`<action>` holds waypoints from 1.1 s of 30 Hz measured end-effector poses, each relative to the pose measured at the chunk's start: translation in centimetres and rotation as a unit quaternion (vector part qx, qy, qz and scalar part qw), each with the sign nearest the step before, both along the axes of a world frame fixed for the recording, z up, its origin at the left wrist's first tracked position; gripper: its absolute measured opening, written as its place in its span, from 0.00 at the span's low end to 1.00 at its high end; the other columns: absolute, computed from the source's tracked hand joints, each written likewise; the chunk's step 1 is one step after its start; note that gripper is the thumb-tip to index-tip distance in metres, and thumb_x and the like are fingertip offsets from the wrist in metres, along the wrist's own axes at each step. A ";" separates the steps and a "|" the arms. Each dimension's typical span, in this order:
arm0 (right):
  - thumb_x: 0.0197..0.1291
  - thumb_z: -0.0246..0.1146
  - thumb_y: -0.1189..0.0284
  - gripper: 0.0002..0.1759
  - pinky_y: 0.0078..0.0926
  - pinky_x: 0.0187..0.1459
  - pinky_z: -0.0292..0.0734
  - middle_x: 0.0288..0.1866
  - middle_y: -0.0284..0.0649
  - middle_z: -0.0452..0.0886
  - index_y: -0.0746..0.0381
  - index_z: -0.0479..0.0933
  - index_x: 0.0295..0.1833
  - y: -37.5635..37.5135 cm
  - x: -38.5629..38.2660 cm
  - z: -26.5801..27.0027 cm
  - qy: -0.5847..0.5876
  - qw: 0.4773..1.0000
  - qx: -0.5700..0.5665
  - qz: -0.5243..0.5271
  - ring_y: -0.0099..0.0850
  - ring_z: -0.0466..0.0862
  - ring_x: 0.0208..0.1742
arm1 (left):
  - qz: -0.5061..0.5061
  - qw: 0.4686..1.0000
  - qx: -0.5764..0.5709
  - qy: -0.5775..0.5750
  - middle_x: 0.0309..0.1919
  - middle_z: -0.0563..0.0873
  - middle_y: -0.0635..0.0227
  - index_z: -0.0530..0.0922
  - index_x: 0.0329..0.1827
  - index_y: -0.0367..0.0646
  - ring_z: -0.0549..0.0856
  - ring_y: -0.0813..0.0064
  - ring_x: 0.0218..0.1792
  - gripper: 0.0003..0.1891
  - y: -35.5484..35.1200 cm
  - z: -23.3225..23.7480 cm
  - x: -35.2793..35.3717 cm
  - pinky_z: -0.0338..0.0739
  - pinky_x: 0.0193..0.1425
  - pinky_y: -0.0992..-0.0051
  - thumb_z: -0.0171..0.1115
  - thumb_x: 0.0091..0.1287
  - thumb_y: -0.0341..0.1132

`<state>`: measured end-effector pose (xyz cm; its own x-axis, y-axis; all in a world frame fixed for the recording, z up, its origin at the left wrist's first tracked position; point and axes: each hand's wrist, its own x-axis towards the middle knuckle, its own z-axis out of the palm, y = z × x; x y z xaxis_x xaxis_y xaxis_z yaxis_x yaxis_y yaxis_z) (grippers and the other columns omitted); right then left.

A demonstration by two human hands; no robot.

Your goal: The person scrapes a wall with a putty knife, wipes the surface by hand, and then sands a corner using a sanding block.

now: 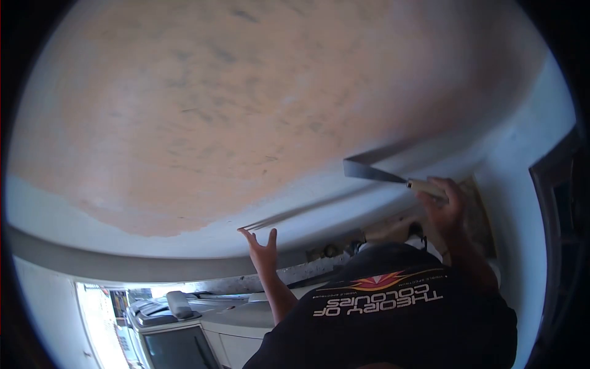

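Observation:
My right hand point(447, 200) grips the wooden handle of a putty knife point(375, 172). Its wide metal blade points left, with the edge at the wall point(203, 111), and casts a dark shadow there. Lower and to the left, my left hand point(263, 247) is open, thumb and fingers apart, its fingertips right at the wall's pale lower band. A long thin shadow runs from those fingertips toward the upper right. Most of the wall is a patchy peach colour with grey smudges, bordered by whitish areas below and at the right.
A dark-framed opening point(547, 184) is at the right edge. Below on the left are a cabinet with a dark glass front point(178, 347), items piled on top of it, and a bright doorway point(101, 313). Various objects lie on the floor point(393, 229) beneath the wall.

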<state>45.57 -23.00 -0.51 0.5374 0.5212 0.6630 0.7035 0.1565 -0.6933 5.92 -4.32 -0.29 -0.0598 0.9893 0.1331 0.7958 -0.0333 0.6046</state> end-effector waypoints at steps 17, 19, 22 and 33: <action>0.60 0.72 0.72 0.12 0.34 0.40 0.83 0.40 0.48 0.88 0.66 0.82 0.48 -9.6 -2.3 -1.5 0.084 0.992 -0.073 -0.061 0.44 0.90 0.38 | -0.055 0.912 0.317 0.256 0.82 0.32 0.37 0.34 0.86 0.51 0.40 0.32 0.81 0.66 1.9 3.1 0.8 0.52 0.77 0.33 0.75 0.58 0.62; 0.61 0.71 0.73 0.13 0.33 0.42 0.85 0.43 0.49 0.89 0.66 0.82 0.50 -9.7 -2.1 -1.1 0.041 0.994 -0.065 -0.073 0.43 0.91 0.41 | -0.063 0.926 0.276 0.249 0.80 0.29 0.33 0.31 0.85 0.46 0.35 0.30 0.80 0.70 3.1 2.9 1.9 0.48 0.78 0.32 0.74 0.54 0.67; 0.62 0.71 0.73 0.13 0.33 0.42 0.85 0.43 0.50 0.89 0.66 0.83 0.50 -9.4 -1.9 -0.8 0.031 0.997 -0.035 -0.062 0.43 0.91 0.41 | -0.067 0.943 0.202 0.254 0.74 0.18 0.24 0.20 0.80 0.38 0.21 0.28 0.77 0.80 5.8 1.5 2.5 0.38 0.78 0.31 0.74 0.48 0.73; 0.64 0.70 0.73 0.10 0.30 0.39 0.85 0.40 0.48 0.89 0.66 0.83 0.48 -6.5 -1.0 0.8 0.088 0.994 -0.016 -0.058 0.38 0.91 0.39 | -0.006 0.956 0.135 0.260 0.73 0.16 0.25 0.17 0.78 0.36 0.20 0.29 0.77 0.80 6.7 0.0 2.5 0.36 0.77 0.29 0.72 0.50 0.73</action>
